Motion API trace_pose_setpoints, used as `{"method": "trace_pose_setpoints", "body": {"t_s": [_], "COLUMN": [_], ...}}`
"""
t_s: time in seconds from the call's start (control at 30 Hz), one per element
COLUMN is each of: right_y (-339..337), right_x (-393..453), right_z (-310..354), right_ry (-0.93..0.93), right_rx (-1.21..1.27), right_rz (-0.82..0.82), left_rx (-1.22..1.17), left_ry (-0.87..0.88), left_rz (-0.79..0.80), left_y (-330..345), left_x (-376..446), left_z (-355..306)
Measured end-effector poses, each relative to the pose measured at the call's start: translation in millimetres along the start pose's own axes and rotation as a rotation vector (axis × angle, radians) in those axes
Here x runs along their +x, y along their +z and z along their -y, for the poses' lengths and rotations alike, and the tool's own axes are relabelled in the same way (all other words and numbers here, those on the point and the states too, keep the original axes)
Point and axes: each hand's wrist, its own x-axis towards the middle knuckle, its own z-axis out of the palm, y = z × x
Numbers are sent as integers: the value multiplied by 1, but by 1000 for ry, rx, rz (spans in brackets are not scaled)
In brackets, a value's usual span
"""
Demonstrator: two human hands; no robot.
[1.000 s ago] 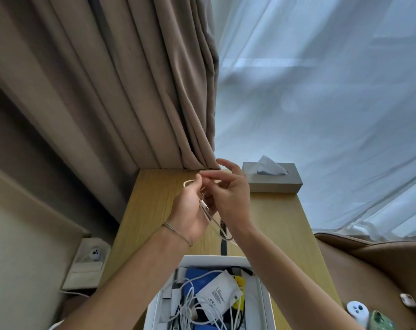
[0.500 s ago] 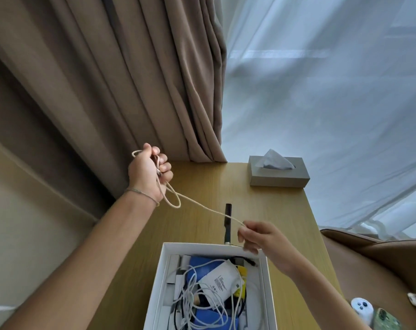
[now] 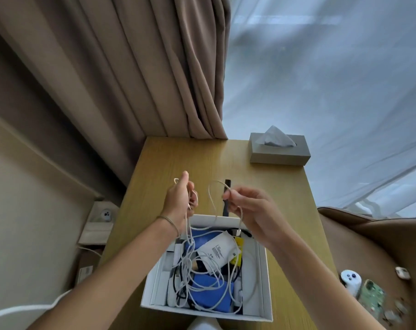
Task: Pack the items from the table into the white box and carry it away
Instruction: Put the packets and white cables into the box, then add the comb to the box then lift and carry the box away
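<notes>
Hands up over one white cardboard box (image 3: 264,282) on the light wooden table (image 3: 268,186) — two hands, one thin white cable (image 3: 211,198).
The left hand (image 3: 178,201) pinches one end of the cable and the right hand (image 3: 247,208) pinches a loop of it, both fingers curled tight; the cable hangs down into the open box, which holds more white cords, one white pouch (image 3: 217,251) and blue things. One black stick (image 3: 226,198) lies just past the box; one grey tissue box (image 3: 279,154) sits at the far corner.
</notes>
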Motion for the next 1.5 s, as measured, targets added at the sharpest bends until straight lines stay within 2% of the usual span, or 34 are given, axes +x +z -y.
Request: {"method": "trace_pose_setpoints", "body": {"t_s": [0.1,0.37,0.47,0.53,0.67,0.77,0.83,0.97,1.03,1.13,1.23,1.3,1.4,1.5], "right_y": [17,20,16,12,6,4,3,6,10,11,-3,-17,-39,-54], "right_x": [-2,-2,1,2,2,4,7,12,16,37,76,103,133,150], "right_z": [-19,-72,-87,-98,-116,-126,-128,-116,-104,-84,-70,-69,-82,-99], "right_ry": [31,158,157,118,78,51,52,74,42,21,187,344,529,621], "right_rx": [-177,-1019,-1317,-1409,-1481,-1543,-1580,-1798,-1884,-1886,-1749,-1651,-1553,-1517], "right_rz": [48,58,45,26,-31,-89,-115,-93,-99,-188,-313,-332,-335,-366], "left_rx": [58,-70,39,227,813,1094,1187,1184,1186,1150,1075,1088,1150,1147], "left_ry": [-38,-135,-67,45,362,626,765,975,1000,902,760,709,709,727], "left_rz": [31,-52,-7,30,130,122,112,53,-42,-124,-61,-12,8,19], "left_y": [2,5,1,-7,-32,-50,-59,-75,-83,-89,-88,-87,-88,-91], "left_x": [-8,-18,-12,-6,0,0,1,12,23,41,56,63,70,75], "left_z": [27,98,111,115,114,110,108,103,100,96,100,104,111,113]}}
